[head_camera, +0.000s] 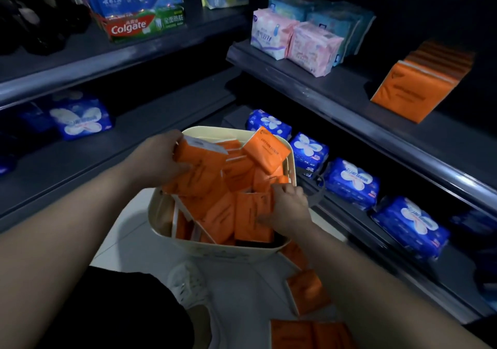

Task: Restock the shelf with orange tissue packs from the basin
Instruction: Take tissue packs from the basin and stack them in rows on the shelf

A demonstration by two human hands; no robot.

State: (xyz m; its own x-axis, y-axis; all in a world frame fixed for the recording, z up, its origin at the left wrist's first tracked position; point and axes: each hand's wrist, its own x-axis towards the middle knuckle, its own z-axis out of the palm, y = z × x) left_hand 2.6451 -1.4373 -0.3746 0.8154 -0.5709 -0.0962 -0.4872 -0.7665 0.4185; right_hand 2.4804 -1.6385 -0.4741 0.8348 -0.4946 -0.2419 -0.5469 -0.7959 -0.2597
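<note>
Orange tissue packs (306,291) in soft plastic wrap lie spilled on the white floor (129,241) nearest me, probably tipped from the overfull cream plastic basin (215,248). Inside it, my right hand (291,207) curls round one pack and my left hand (161,155) grips another, I think to carry two per trip. Beyond, on the dark metal shelf (336,93), an upright orange row (419,82) leaves room beside it.

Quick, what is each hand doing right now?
Left hand: grips a bunch of orange packs in the basin.
Right hand: grips one pack.
</note>
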